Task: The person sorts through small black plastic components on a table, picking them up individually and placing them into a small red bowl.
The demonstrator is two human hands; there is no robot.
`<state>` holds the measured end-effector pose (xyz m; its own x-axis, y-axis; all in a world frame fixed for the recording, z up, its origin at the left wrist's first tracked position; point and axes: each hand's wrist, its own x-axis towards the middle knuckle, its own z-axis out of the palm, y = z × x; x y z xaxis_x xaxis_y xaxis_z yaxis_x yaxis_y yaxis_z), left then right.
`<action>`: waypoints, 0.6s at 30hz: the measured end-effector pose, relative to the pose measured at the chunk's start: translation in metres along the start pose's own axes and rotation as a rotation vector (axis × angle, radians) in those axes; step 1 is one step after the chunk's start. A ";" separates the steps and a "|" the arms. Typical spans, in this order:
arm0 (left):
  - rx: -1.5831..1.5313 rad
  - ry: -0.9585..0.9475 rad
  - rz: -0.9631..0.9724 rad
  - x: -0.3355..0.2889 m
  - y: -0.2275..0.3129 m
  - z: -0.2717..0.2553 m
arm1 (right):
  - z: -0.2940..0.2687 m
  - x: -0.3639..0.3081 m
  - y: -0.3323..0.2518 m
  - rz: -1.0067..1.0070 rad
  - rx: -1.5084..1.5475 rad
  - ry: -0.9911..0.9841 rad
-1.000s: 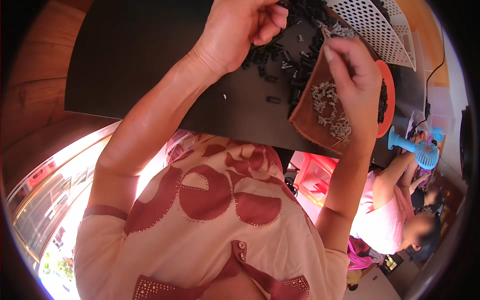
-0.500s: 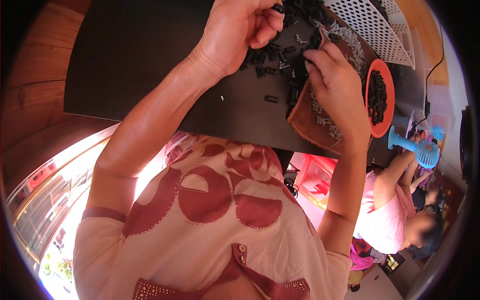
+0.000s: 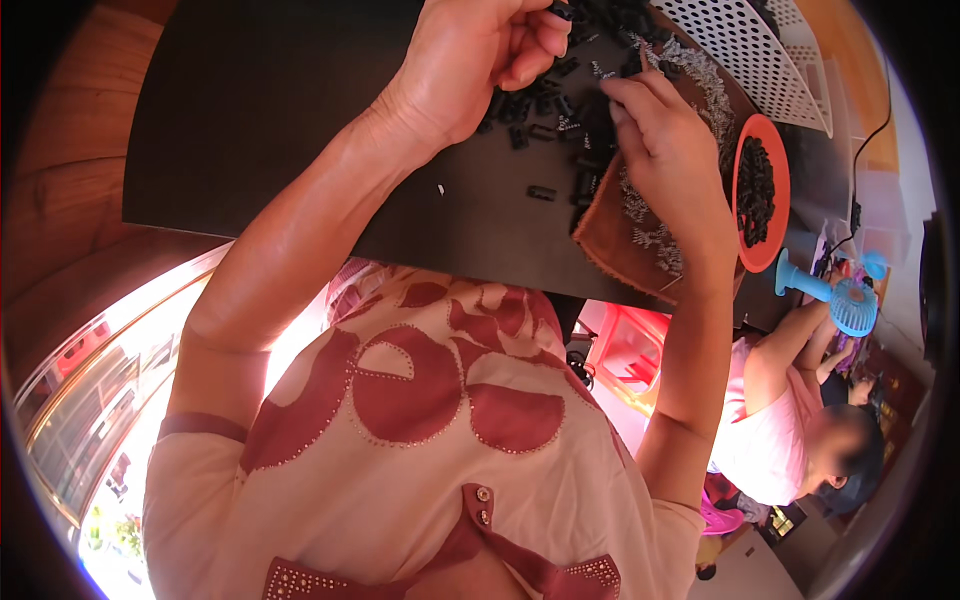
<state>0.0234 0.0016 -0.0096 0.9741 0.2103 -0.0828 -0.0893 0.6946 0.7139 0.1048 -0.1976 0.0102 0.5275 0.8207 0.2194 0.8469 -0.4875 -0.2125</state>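
Observation:
My left hand (image 3: 480,65) is closed near the table's far side, pinching a small black plastic part (image 3: 561,10) between thumb and fingers. To its right, my right hand (image 3: 668,130) has its fingers bent into a pinch. Its fingertips are at a small metal spring (image 3: 601,70); whether they grip it is unclear. Several black parts (image 3: 542,193) and a few springs lie between and below the hands. Under my right hand is a brown cloth (image 3: 610,235) with many loose springs (image 3: 705,85) heaped along it.
An orange bowl (image 3: 781,150) full of black parts stands at the right edge of the dark table (image 3: 270,130). Behind it is a white perforated basket (image 3: 750,60). A small blue fan (image 3: 853,306) and a person in pink (image 3: 770,440) are farther right.
My right hand has moved slightly up and left, bringing its fingertips to the spring. My left hand stays almost still with the black part.

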 end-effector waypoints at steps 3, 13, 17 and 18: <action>0.016 0.011 -0.004 0.001 0.000 -0.002 | -0.001 0.002 0.003 0.015 0.098 0.017; 0.039 0.007 -0.018 0.000 0.002 0.002 | -0.019 -0.015 0.002 0.081 0.094 -0.143; 0.042 -0.002 -0.029 0.000 0.003 0.004 | -0.024 -0.018 0.000 0.075 0.021 -0.148; 0.045 -0.001 -0.032 0.000 0.003 0.004 | -0.026 -0.018 -0.001 0.076 0.021 -0.149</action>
<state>0.0240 0.0008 -0.0053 0.9765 0.1880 -0.1052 -0.0489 0.6689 0.7418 0.0962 -0.2195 0.0309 0.5728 0.8176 0.0591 0.8026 -0.5447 -0.2433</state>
